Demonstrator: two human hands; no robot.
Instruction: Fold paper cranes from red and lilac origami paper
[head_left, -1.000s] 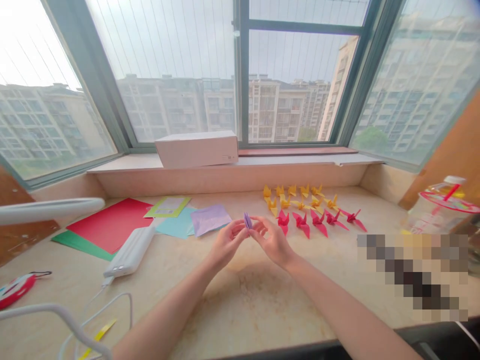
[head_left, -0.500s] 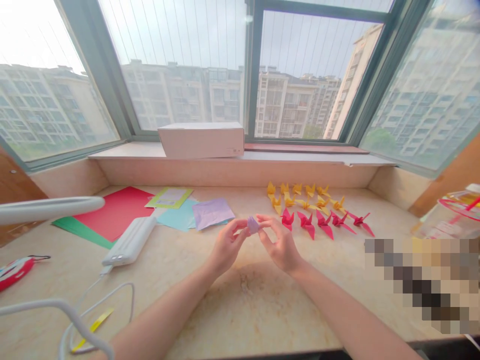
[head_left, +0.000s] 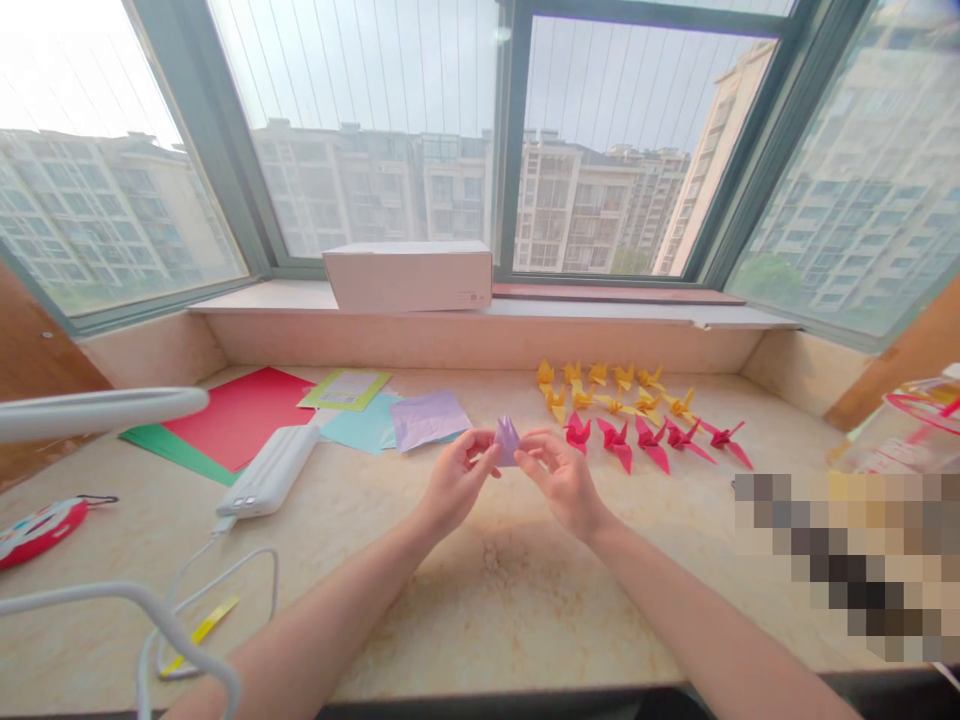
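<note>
A small folded purple origami paper [head_left: 507,443] is held between my two hands above the middle of the counter. My left hand [head_left: 459,478] pinches its left side between thumb and fingers. From the other side, my right hand [head_left: 559,478] grips its right edge, fingers curled. Pointed tips of the fold stick up between the hands. Just behind lie purple paper sheets [head_left: 429,420] and light blue paper [head_left: 361,425]. Red paper cranes [head_left: 616,444] stand in a row beyond my right hand, with yellow paper cranes [head_left: 598,374] in rows behind them.
At left lie red paper [head_left: 251,415], green paper [head_left: 180,455], a yellow-green packet [head_left: 345,390] and a white power bank [head_left: 271,472] with its cable [head_left: 276,575]. A white box [head_left: 409,280] rests on the sill. A plastic cup [head_left: 915,435] stands far right, near a blurred-out patch.
The purple paper now shows larger and more upright between my hands. My right fingers have curled in closer around its edge. The whole view has shifted slightly.
</note>
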